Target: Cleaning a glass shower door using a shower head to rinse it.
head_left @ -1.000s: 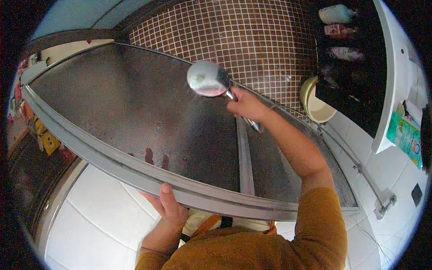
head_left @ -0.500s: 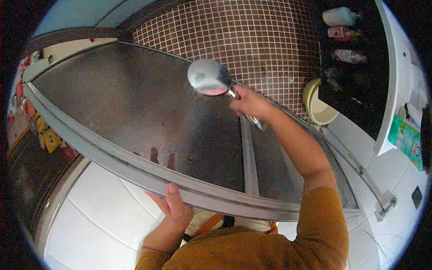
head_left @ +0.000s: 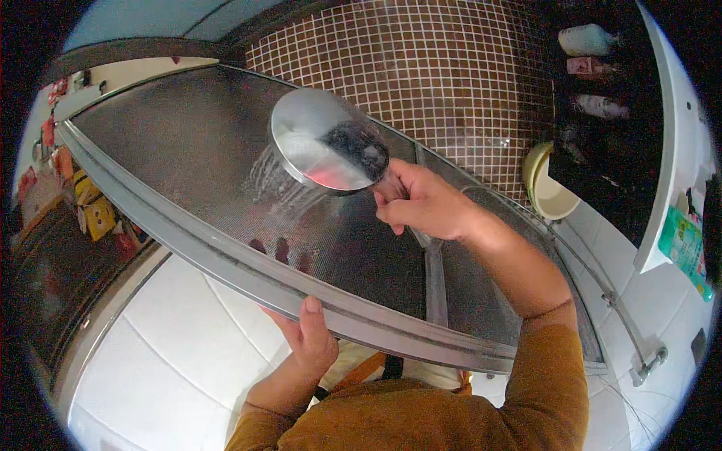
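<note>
A large framed mesh window screen [head_left: 203, 135] with a grey metal frame stretches across the view, its near edge in front of my body. My left hand [head_left: 310, 338] grips that near edge, thumb on top and fingers showing through the mesh from underneath. In my right hand [head_left: 425, 199] is a chrome handheld shower head [head_left: 312, 139], held by its handle above the mesh. Streams of water spray from it toward the left onto the screen. A crossbar [head_left: 435, 282] divides the screen to the right of the spray.
Brown mosaic tiles [head_left: 421, 68] lie beyond the screen. A pale bowl [head_left: 555, 197] sits at the right, near dark shelving with bottles [head_left: 589, 39]. A green pouch [head_left: 683, 244] hangs by the white wall. A metal hose [head_left: 579, 252] runs along the right. White tiles are below left.
My right hand has raised the shower head closer to view and shifted it slightly left, with its spray now plainly visible. The screen and my left hand appear a little farther right.
</note>
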Demonstrator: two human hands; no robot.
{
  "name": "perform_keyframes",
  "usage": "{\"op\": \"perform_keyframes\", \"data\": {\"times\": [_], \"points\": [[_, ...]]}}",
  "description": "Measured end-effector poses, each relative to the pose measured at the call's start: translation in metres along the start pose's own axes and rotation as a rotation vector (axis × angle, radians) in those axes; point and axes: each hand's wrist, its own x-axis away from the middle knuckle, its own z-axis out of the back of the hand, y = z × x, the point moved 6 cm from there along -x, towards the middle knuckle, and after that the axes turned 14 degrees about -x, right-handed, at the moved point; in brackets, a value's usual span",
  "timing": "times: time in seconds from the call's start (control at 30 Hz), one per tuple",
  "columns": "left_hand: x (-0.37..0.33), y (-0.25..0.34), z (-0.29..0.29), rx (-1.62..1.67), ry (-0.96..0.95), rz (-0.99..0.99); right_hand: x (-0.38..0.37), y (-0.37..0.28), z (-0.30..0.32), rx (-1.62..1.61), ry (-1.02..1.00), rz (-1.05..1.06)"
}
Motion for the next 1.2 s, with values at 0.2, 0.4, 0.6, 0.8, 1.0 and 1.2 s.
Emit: {"op": "perform_keyframes", "data": {"times": [0.2,0.4,0.6,0.8,1.0,1.2], "points": [[0.004,-0.003,0.001,0.088,0.004,0.061,0.029,-0.003,-0.036,0.107,-0.289,-0.06],[0.005,-0.017,0.006,0.13,-0.081,0.33,0.019,-0.016,-0.041,0.166,-0.121,0.075],[-0.005,-0.007,0.0,0.176,0.014,0.297,0.045,-0.016,-0.031,0.311,-0.196,0.093],[-0.011,0.002,-0.01,0.152,-0.095,0.311,0.118,0.026,0.023,0.426,-0.136,-0.095],[-0.015,0.005,-0.019,0.295,-0.174,0.288,0.158,0.041,0.052,0.196,0.249,-0.203],[-0.018,0.02,-0.023,0.228,-0.173,0.152,0.196,0.025,0.04,0.28,0.021,-0.188]]}}
